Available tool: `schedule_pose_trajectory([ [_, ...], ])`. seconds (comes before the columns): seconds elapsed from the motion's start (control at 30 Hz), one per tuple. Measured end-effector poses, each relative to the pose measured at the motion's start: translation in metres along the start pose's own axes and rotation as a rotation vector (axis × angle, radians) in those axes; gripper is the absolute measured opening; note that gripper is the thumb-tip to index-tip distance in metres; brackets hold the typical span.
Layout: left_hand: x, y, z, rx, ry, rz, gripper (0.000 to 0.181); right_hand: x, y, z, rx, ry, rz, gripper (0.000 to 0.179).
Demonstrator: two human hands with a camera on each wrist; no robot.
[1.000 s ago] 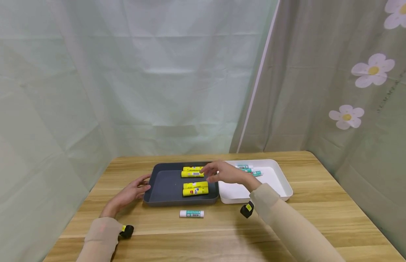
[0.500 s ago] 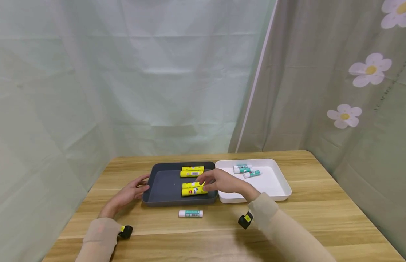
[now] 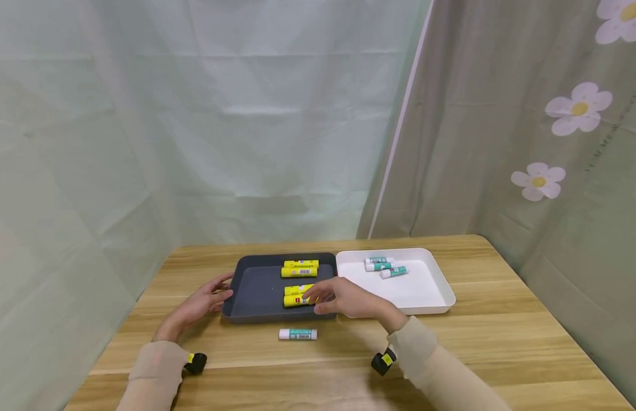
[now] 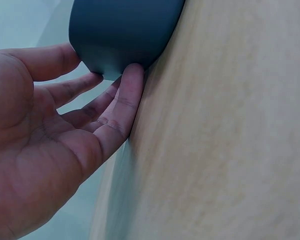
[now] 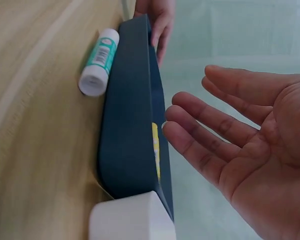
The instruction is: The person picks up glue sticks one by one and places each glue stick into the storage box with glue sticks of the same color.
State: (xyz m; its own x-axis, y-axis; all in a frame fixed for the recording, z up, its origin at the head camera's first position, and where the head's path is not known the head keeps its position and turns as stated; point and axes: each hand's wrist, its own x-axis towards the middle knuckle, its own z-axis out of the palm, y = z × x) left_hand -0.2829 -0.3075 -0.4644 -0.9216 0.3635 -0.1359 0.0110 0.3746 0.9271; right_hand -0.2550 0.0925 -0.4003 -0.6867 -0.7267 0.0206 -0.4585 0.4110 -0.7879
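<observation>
My left hand [image 3: 201, 301] touches the left end of a dark grey tray [image 3: 253, 294], its fingers loosely extended against the outer wall in the left wrist view. My right hand [image 3: 351, 297] hovers over that tray's right edge, fingers apart and holding nothing in the right wrist view. Just left of its fingertips lie two yellow glue sticks [image 3: 292, 301], partly hidden by the hand. Two further yellow glue sticks [image 3: 299, 268] lie side by side farther back in the same tray. A white and teal glue stick [image 3: 298, 334] rests on the table in front.
A white tray [image 3: 441, 282] stands against the grey tray's right side, with three white and teal glue sticks [image 3: 383, 266] inside. Both sit on a wooden table [image 3: 276, 377]. Curtains [image 3: 276, 142] hang behind and along the sides.
My right hand has come down and nearer, from above the gap between the yellow pairs to the front pair's right end. The white tray's glue sticks are now uncovered. My left hand stays put.
</observation>
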Motion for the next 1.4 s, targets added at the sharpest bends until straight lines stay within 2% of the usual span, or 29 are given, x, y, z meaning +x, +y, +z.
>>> schedule_pose_trajectory([
  [0.27, -0.001, 0.0, -0.002, 0.002, -0.004, 0.002, 0.068, 0.0, 0.003, 0.012, 0.047, -0.008, 0.04, 0.031],
  [0.53, 0.001, 0.0, -0.003, 0.01, 0.004, -0.011, 0.068, -0.006, 0.002, 0.018, 0.063, 0.004, 0.015, 0.028],
  [0.8, -0.001, 0.0, -0.003, 0.008, -0.002, -0.005, 0.068, -0.007, 0.002, 0.027, 0.097, 0.006, 0.043, 0.029],
  [1.07, 0.0, 0.0, -0.001, 0.0, -0.003, -0.001, 0.068, -0.008, 0.004, 0.031, 0.128, -0.029, 0.048, 0.03],
  [1.23, 0.0, 0.0, -0.001, 0.005, 0.0, 0.003, 0.068, -0.007, 0.009, 0.038, 0.106, -0.058, 0.039, 0.03],
  [1.4, 0.0, 0.001, 0.0, 0.007, -0.003, 0.005, 0.068, -0.006, 0.013, 0.046, 0.031, -0.065, 0.036, 0.03],
])
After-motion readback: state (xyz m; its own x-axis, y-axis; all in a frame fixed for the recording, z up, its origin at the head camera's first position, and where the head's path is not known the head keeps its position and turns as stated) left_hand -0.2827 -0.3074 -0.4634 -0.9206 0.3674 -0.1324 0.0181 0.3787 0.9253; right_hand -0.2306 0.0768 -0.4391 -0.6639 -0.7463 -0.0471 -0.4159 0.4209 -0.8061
